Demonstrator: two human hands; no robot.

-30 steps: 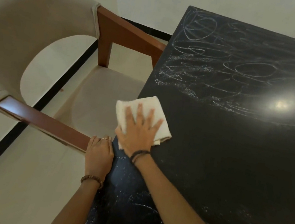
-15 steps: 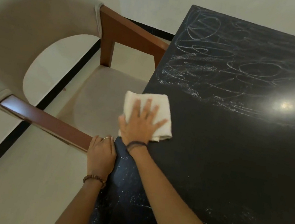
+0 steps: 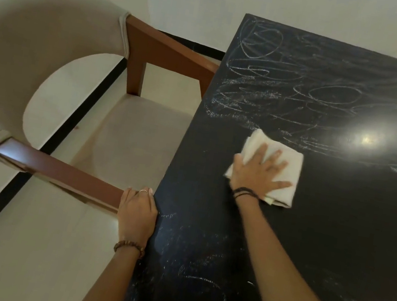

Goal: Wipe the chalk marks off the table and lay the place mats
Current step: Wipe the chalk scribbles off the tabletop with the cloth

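Observation:
A black table (image 3: 335, 239) fills the right side of the head view. White chalk marks (image 3: 294, 87) cover its far half, and fainter ones (image 3: 194, 294) lie near me. A folded white cloth (image 3: 287, 162) lies on the table's middle, just below the far scribbles. My right hand (image 3: 259, 173) presses flat on the cloth, fingers spread. My left hand (image 3: 138, 212) grips the table's left edge beside the chair's armrest. No place mats are in view.
A beige upholstered chair (image 3: 127, 143) with brown wooden arms (image 3: 64, 175) stands tucked against the table's left side. Pale floor with a black stripe (image 3: 42, 148) runs under it. A white wall stands behind the table's far end.
My right hand has slid the cloth from the table's left edge to the right and farther away, toward the middle. My left hand has stayed on the edge.

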